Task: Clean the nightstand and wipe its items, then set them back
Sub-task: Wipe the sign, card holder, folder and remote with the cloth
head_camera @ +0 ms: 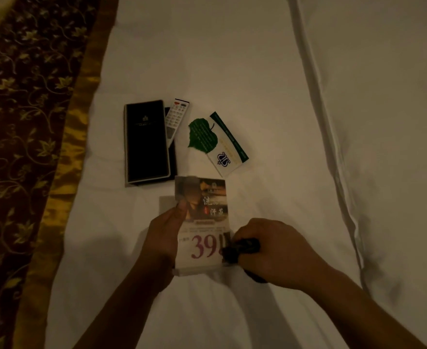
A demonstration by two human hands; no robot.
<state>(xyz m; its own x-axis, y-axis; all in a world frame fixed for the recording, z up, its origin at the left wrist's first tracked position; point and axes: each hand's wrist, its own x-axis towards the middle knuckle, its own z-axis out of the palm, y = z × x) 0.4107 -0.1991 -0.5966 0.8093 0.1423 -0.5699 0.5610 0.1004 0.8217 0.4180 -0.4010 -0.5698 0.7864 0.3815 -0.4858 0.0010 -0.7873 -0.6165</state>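
An acrylic sign stand (202, 222) with a printed card reading "39" lies on the white bed sheet (257, 71). My left hand (163, 235) grips its left edge, thumb on the front face. My right hand (275, 250) clutches a dark cloth (235, 250) and presses it on the stand's lower right corner. Farther up the bed lie a black folder (145, 142), a white remote control (175, 119) resting partly on the folder, and a white and green card (228, 144) with a green leaf-shaped card (201, 134) on it.
A dark red and gold patterned bed runner (31, 122) runs along the left side. A seam or fold in the sheet (320, 122) runs down the right.
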